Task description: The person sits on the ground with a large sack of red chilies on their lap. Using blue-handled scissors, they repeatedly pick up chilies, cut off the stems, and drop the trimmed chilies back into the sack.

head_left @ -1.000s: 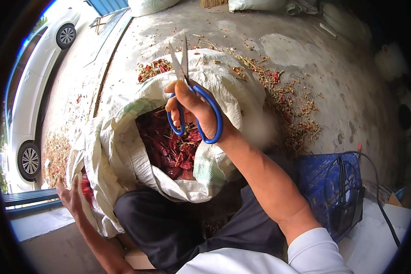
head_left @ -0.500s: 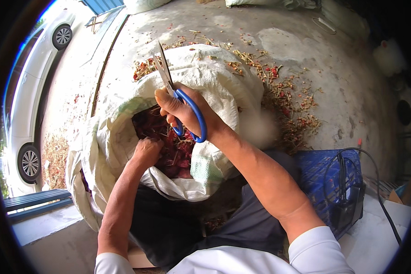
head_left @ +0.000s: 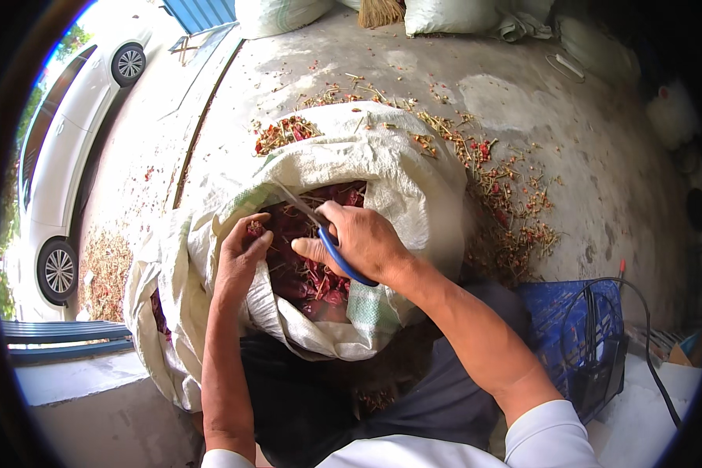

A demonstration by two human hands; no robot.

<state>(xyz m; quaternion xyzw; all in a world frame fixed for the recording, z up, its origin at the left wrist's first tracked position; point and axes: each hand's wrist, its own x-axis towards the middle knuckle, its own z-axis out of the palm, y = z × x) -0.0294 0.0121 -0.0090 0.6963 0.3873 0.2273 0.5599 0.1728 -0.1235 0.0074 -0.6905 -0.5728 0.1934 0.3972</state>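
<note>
A white woven sack point(head_left: 413, 183) with a rolled-down rim stands before my knees, holding dark red dried chilies point(head_left: 316, 300). Over its mouth, my right hand point(head_left: 366, 240) grips scissors point(head_left: 342, 259) with blue handles. Their blades point up and left, toward the rim's far left part. At the left side of the opening, my left hand point(head_left: 240, 257) pinches a dried chili point(head_left: 255, 228) between thumb and fingers. The blade tips are near that hand but apart from the chili.
Stem and chili scraps point(head_left: 507, 207) litter the concrete right of the sack. A blue crate point(head_left: 542, 312) with a black cable stands by my right knee. More white sacks point(head_left: 444, 17) and a broom head point(head_left: 381, 13) lie at the back. A white car point(head_left: 74, 129) is parked at left.
My left hand has come up out of the chilies with one in its fingers. The scissors, in my right hand, have lowered from above the far rim to over the opening.
</note>
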